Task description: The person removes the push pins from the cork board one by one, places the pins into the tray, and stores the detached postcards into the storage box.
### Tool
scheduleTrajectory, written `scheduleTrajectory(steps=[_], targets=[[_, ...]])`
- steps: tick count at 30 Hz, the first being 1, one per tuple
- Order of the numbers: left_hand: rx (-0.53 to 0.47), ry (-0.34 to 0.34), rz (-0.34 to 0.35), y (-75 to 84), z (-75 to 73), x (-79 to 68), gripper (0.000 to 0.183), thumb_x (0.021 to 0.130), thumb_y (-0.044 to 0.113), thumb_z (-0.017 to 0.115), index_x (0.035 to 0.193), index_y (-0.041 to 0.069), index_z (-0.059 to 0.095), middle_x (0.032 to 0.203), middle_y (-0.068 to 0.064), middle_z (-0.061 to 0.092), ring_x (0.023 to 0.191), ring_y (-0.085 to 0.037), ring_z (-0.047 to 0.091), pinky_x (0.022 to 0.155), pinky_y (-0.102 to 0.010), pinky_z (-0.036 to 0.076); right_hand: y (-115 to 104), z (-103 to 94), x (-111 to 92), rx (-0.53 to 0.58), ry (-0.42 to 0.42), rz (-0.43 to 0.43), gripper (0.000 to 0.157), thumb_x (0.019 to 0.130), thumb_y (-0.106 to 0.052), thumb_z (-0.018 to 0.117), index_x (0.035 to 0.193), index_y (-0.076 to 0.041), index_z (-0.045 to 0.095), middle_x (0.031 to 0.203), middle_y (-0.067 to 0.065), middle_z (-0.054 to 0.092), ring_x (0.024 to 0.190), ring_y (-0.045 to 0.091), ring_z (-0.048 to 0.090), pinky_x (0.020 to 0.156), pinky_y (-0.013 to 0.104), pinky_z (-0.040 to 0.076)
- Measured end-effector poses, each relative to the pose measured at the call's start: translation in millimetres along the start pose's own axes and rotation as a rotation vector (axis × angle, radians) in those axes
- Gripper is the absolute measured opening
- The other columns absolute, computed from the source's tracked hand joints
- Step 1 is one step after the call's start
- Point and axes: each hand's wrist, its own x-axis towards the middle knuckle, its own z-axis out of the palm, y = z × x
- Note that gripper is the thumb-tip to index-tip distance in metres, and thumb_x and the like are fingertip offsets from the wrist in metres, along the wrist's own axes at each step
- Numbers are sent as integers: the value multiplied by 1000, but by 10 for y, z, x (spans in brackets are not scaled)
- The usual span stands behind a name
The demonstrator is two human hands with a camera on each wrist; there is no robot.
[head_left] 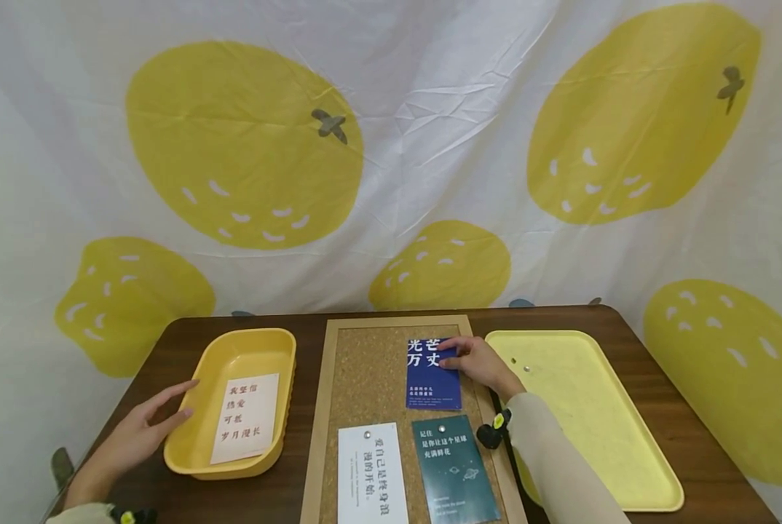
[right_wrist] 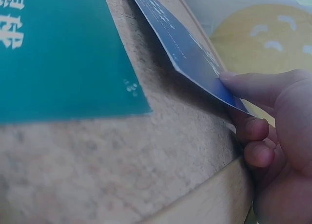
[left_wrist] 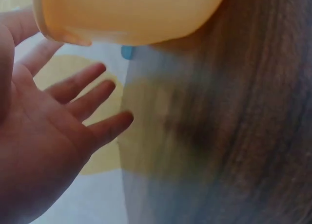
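At the upper right of the framed corkboard (head_left: 365,378), we hold one blue card (head_left: 433,378), printed with four large white characters and smaller lines below. Our right hand (head_left: 476,362) pinches it by its right side, thumb on the printed face and fingers underneath; the right wrist view shows that side lifted off the cork. Two more cards lie on the board's lower half: one white card (head_left: 371,473) at left and one green card (head_left: 456,469) at right, just below the blue one. Each of these two has one silver thumbtack at its top.

To the left stands one yellow basin (head_left: 289,389), with one cream card (head_left: 247,418) inside bearing four lines of reddish writing. Our left hand (head_left: 135,433) is at the basin's left rim, fingers loosely spread and gripping nothing.

To the right lies one pale yellow tray (head_left: 581,415), carrying two small objects near its far left corner: one is a silver thumbtack (head_left: 526,369), the other too small for us to name. We wear two black wristbands, one per arm. All this rests on one brown wooden table (head_left: 666,407), before a white cloth (head_left: 430,160) printed with five yellow lemons.
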Motion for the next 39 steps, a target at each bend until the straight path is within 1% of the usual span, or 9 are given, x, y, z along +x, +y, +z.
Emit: scheduleTrajectory(steps=[6,7,10,14,17,18,22,31,39], targets=[[-84,-69,-27,-81,22,24,74,96,42,63,154,7,33,158,-24,28,143,-52,22,108,-68,28,-7,-2,-8,-7,0,5,28,85,-12,77,112,-9,74,83,5,62,76,19,49,66,30,36],[-90,-73,-22,-91,25,29,74,96,41,63,155,7,32,159,-24,27,144,-51,22,109,-66,29,-8,-2,-8,-9,1,4,28,85,-12,77,112,-9,74,83,5,61,76,19,49,66,30,36],[-122,-82,-2,-123,44,38,75,96,39,63,156,9,30,159,-23,26,143,-47,27,105,-43,45,-8,-4,-5,-20,5,0,27,85,-12,77,112,-9,75,80,4,59,75,19,48,66,30,35],[-193,-98,32,-165,80,41,75,97,33,64,158,13,26,159,-25,25,128,-8,50,84,-17,50,-6,-2,-1,-21,6,-3,27,85,-12,77,112,-9,74,78,4,57,73,19,47,65,30,35],[-224,-105,51,-183,101,39,76,97,32,63,159,15,23,160,-26,22,112,17,43,83,-16,50,-1,3,3,-16,6,-5,27,85,-12,77,112,-8,74,77,3,56,73,18,47,65,29,35],[-224,-104,53,-183,105,38,77,98,32,63,159,16,21,160,-25,21,112,18,42,83,-15,50,2,4,5,-16,6,-7,27,85,-12,77,112,-8,74,77,3,56,72,18,47,64,29,35],[-268,-118,45,-184,127,45,82,98,31,63,161,18,12,160,-28,19,111,17,44,83,-16,51,11,5,5,-15,8,-6,27,85,-12,77,111,-8,74,76,3,56,72,18,47,64,28,35],[-401,-171,-18,-191,141,37,87,100,25,61,160,24,-2,153,-34,30,107,-10,62,82,-26,56,-11,23,-7,5,11,-3,27,85,-11,77,112,-9,75,81,4,60,74,18,47,66,30,35],[-443,-193,-26,-187,145,46,87,101,23,59,160,24,-4,156,-34,23,109,-11,61,84,-27,56,-6,17,-35,-2,22,-20,27,86,-12,76,112,-10,74,88,6,66,75,18,49,68,30,36]])
